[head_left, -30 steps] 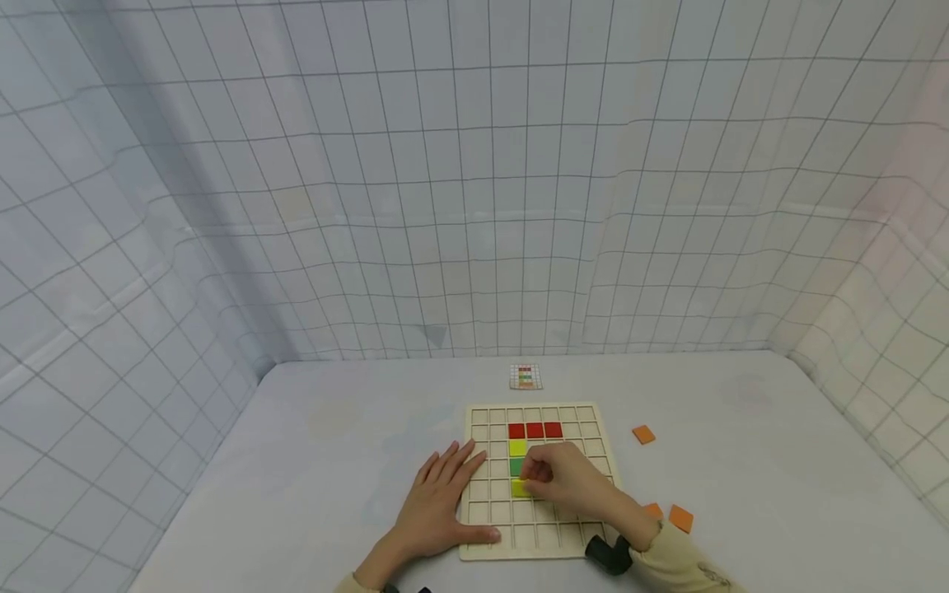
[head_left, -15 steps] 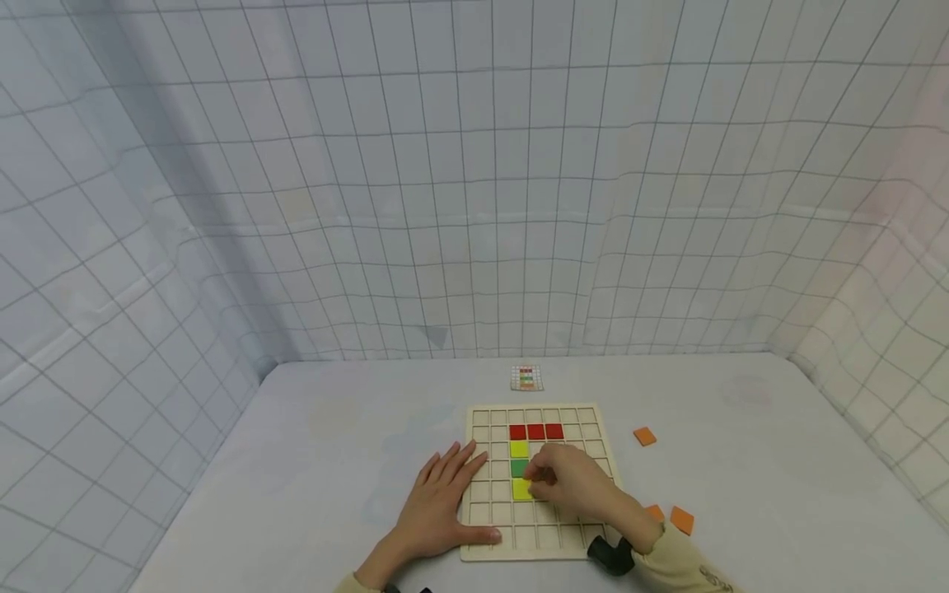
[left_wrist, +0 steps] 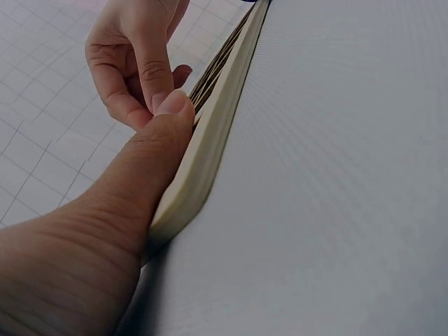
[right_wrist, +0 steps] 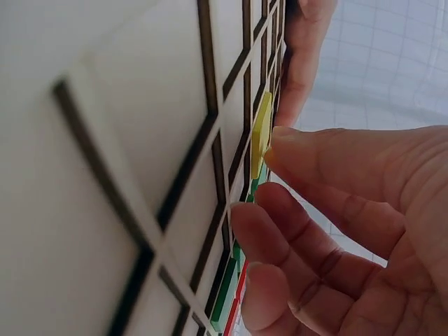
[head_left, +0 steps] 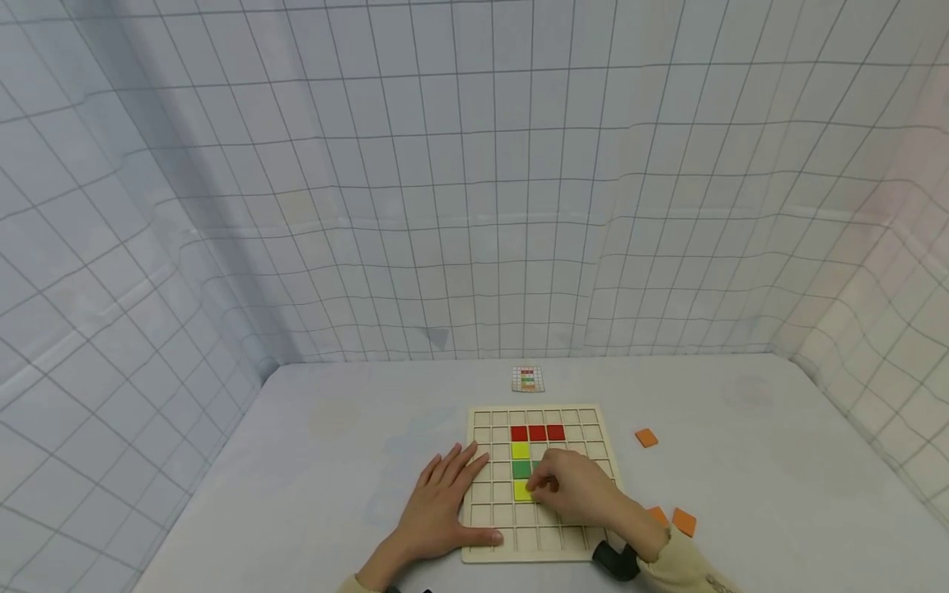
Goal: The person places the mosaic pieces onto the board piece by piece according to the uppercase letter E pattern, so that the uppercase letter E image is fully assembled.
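Observation:
A pale grid board [head_left: 504, 543] lies on the white table, its cells partly filled with coloured square tiles. My left hand [head_left: 439, 515] lies spread on the board's left side, fingers straight, the thumb along the near-left part. In the right wrist view, my right thumb and fingertips are at a yellow tile [right_wrist: 261, 136], which stands slightly proud of its cell. From the head view, that yellow tile [head_left: 522, 491] sits beneath the curled fingers of my right hand [head_left: 574, 490]. A green tile [head_left: 521, 469] lies just behind it, and another yellow tile [head_left: 521, 450] further back.
Three red tiles [head_left: 537, 433] form a row in the board's back part. Orange tiles [head_left: 684, 521] lie loose to the right, one [head_left: 647, 437] further back. A small pattern card [head_left: 528, 380] stands behind the board. White gridded curtains [head_left: 474, 206] surround the table.
The yellow tile under my right hand now shows more of its face and looks flatter in its cell. A bit of green shows beside the right fingers. My left hand stays in place.

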### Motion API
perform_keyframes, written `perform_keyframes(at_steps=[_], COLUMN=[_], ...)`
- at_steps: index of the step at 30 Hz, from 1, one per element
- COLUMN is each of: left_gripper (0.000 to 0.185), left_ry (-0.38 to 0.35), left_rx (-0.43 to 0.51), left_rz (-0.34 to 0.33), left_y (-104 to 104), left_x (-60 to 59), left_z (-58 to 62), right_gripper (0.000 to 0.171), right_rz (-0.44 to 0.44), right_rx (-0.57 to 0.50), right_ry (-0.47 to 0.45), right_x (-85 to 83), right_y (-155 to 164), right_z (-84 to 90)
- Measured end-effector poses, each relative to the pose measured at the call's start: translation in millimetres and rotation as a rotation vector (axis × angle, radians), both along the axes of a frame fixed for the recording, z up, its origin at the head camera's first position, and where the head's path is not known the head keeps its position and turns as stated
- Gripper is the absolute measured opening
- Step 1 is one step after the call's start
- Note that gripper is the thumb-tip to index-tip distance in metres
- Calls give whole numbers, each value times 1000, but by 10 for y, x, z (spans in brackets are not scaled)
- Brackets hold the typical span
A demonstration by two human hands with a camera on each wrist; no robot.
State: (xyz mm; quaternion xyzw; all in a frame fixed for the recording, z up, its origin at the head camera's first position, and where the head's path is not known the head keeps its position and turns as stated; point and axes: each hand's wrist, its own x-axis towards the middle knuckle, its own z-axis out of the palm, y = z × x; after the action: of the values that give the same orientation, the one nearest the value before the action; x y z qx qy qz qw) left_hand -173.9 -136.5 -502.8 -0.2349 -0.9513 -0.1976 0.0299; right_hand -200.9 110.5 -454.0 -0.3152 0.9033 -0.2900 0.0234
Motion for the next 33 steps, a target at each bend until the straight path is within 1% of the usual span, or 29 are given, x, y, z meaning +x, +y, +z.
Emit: perform_keyframes(at_steps=[4,9,12,13,15,17,20,24,28,33], left_gripper=[104,105,105,105,105,105,105,105,105,105], left_ry=[1,7,9,8,7,5,4,5,8,7], left_rx=[-8,-10,-7,-6,-6,-8,-9,-7,-9,0], left_rz=[1,-2,-4,-3,0,3,4,4,5,1], left_y=[4,11,16,16,15,13,12,11,8,4], left_x=[-1,7,11,12,13,15,14,9,6,9], left_z=[-3,-2,4,6,9,10,13,13,2,-2], right_gripper=[5,3,7,9,11,11,10,13,28,53], right_rz=[40,102,93,79,17,-72,-229,-382,-472,-524], right_rx=[-27,-119,-168,-174,-170,-149,-87,7,69,97], right_ry=[-18,-115,-144,-137,-116,-98,-68,-55,-80,-124], right_x=[15,-3,-28,-37,-55,-66,-89,-144,-206,-268], right_y=[31,180,326,378,481,584,735,943,1147,1349], right_z=[15,-9,-20,-14,16,61,128,163,148,141])
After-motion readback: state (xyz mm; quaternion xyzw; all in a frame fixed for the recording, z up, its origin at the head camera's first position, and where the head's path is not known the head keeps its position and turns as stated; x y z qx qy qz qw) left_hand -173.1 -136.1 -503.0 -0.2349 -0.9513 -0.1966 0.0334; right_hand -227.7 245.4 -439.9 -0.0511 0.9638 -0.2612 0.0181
